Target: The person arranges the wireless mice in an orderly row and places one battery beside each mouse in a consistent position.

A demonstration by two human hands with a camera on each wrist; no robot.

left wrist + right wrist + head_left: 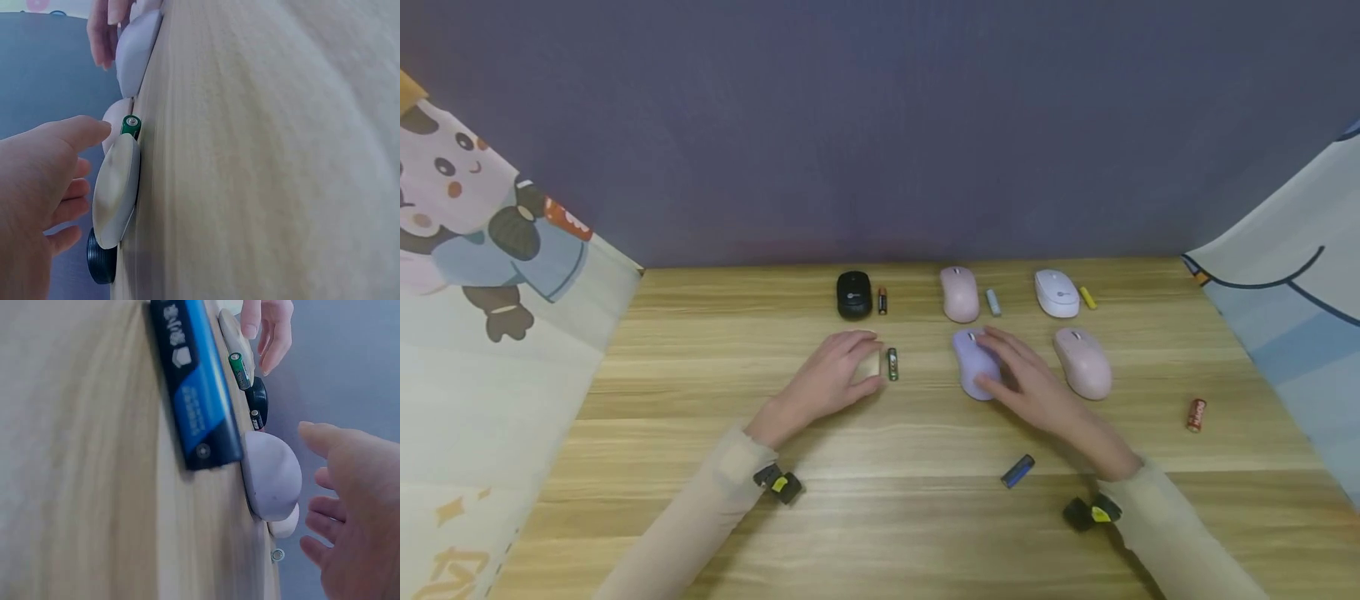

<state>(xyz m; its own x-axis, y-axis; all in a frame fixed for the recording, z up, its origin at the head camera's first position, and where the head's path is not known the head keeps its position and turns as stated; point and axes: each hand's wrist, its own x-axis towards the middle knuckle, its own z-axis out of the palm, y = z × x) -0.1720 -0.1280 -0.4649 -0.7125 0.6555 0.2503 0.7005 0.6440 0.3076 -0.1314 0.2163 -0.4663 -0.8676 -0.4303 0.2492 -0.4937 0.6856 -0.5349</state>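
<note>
My left hand [835, 377] hovers over a cream-coloured computer mouse [870, 365], mostly hidden under it in the head view. The left wrist view shows a gap between the thumb and fingers and that cream mouse [114, 194]. A green battery [892, 364] lies just right of it. My right hand [1037, 390] is at the right side of a purple mouse [973, 365], fingers spread and relaxed. In the right wrist view, the purple mouse [274, 475] stands apart from these fingers. Neither hand grips anything.
Along the back are a black mouse [854, 297], a pink mouse [960, 294] and a white mouse [1057, 293], each with a battery beside it. Another pink mouse [1083, 364] sits right of my right hand. A blue battery [1018, 472] lies in front, a red battery [1197, 415] far right.
</note>
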